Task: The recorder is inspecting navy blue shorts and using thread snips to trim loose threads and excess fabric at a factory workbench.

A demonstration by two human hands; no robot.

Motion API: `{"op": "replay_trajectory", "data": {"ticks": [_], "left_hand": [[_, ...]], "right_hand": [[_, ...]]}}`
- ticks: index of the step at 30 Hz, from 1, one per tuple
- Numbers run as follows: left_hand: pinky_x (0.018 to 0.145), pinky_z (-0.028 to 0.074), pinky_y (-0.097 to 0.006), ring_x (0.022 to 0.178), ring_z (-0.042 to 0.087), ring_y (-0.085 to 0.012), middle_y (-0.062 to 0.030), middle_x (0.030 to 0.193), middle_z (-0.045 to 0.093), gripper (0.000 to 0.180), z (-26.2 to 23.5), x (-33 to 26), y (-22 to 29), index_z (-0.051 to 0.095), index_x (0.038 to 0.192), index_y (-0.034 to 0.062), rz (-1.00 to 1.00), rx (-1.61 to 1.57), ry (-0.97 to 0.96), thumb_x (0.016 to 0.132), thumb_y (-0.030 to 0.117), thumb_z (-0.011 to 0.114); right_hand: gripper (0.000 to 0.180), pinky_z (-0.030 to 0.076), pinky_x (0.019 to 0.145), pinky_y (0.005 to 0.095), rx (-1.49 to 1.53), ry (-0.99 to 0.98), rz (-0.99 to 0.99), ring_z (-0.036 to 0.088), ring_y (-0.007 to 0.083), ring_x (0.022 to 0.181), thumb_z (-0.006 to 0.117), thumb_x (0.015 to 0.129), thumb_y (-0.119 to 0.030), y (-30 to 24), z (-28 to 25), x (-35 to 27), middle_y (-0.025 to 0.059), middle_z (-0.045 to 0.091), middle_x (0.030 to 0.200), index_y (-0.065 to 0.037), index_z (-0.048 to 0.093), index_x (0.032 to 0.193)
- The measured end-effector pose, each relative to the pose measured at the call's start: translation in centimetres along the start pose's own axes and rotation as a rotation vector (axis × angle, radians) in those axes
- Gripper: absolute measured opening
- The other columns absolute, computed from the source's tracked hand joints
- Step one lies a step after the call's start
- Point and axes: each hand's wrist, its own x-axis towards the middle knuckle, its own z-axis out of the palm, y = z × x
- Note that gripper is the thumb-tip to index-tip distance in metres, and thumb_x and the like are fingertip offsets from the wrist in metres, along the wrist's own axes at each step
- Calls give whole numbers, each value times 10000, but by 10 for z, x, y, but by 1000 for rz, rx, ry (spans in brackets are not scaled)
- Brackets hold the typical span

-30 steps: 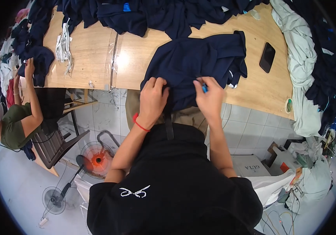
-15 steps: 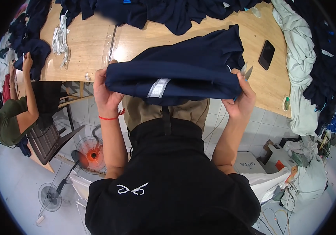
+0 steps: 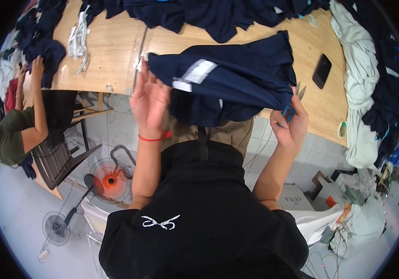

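Note:
A navy blue garment (image 3: 246, 69) is stretched between my hands at the table's near edge. A white mesh patch (image 3: 199, 71) and a small white tag (image 3: 182, 86) show on its left part. My left hand (image 3: 150, 104), a red string at the wrist, has its palm up against the garment's left end, fingers extended and apart. Against the right end, my right hand (image 3: 293, 125) is closed on a pair of scissors with blue handles (image 3: 286, 116) and on the cloth's edge. Their blades point up past the fingers, partly covered by the hand.
A black phone (image 3: 321, 71) lies on the wooden table (image 3: 111, 51). White strips (image 3: 78, 44) are at the left, and navy cloth (image 3: 218, 21) is piled along the back. Pale cloth (image 3: 360, 83) hangs over the right edge. At the left sits another person (image 3: 15, 132).
My left hand has moved right and its fingers have opened out. The garment's left end has turned, bringing the white patch up into fuller view. My right hand has dropped slightly, uncovering the blue handles.

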Motion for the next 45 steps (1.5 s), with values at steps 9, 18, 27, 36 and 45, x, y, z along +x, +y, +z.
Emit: {"op": "replay_trajectory", "data": {"ticks": [9, 18, 27, 36, 45], "left_hand": [[1045, 633, -474, 1340, 645, -313, -145, 1561, 515, 788, 47, -1, -49, 235, 1688, 115, 256, 559, 9, 1038, -83, 635], [958, 667, -378, 1290, 656, -285, -178, 1583, 406, 999, 63, -3, -66, 224, 1681, 81, 338, 811, -2, 873, -231, 720], [1003, 649, -363, 1290, 656, -279, -188, 1620, 371, 989, 73, -10, -73, 247, 1655, 34, 403, 1112, -125, 852, -207, 770], [927, 654, -330, 1226, 705, -303, -199, 1645, 341, 995, 85, -22, -83, 213, 1662, 44, 335, 1147, -227, 866, -228, 744], [859, 655, -310, 1159, 727, -301, -199, 1697, 272, 974, 83, -26, -81, 224, 1650, 54, 326, 1134, -223, 870, -241, 727]], "right_hand": [[144, 286, 409, 222, 58, 258, 11, 437, 89, 507, 593, 1109, -138, 5, -18, 6, 20, 716, 878, -75, 711, 1159], [184, 325, 431, 230, -23, 245, -5, 488, 88, 560, 595, 1106, -151, 11, -30, 2, 33, 727, 882, -56, 719, 1204], [265, 350, 655, 250, -1240, 291, -567, 451, 66, 716, 571, 1153, -203, 53, 36, -11, -18, 514, 808, 22, 707, 1183], [284, 451, 616, 250, -1233, -188, -632, 578, 89, 671, 820, 986, -137, 94, 74, -25, 60, 684, 798, -9, 605, 1120], [273, 424, 571, 233, -1264, -174, -674, 555, 55, 619, 878, 950, -156, 91, 78, -23, 26, 663, 714, -23, 641, 970]]}}
